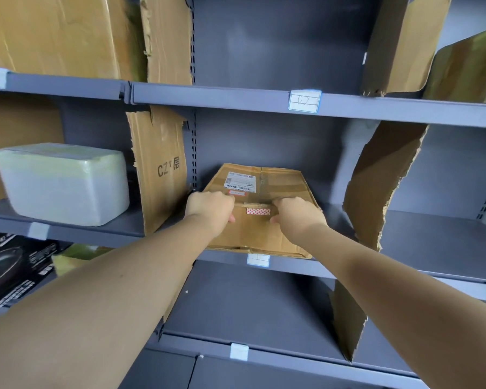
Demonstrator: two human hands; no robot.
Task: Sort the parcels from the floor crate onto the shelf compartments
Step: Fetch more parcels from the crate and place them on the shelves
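A brown cardboard parcel (267, 230) with a white shipping label and a strip of red-patterned tape sits on the middle shelf (298, 266), in the compartment between two cardboard dividers. My left hand (209, 207) grips its top front edge on the left, fingers curled over the top. My right hand (296, 213) grips the same edge on the right. The parcel's front bottom edge sticks slightly past the shelf lip.
A white foam-wrapped parcel (63, 182) stands in the compartment to the left, beyond a divider (160, 167) printed "CZ". A torn divider (376, 183) bounds the right side. A black printed box (9, 270) lies lower left. The upper shelf edge carries a label "02" (304, 101).
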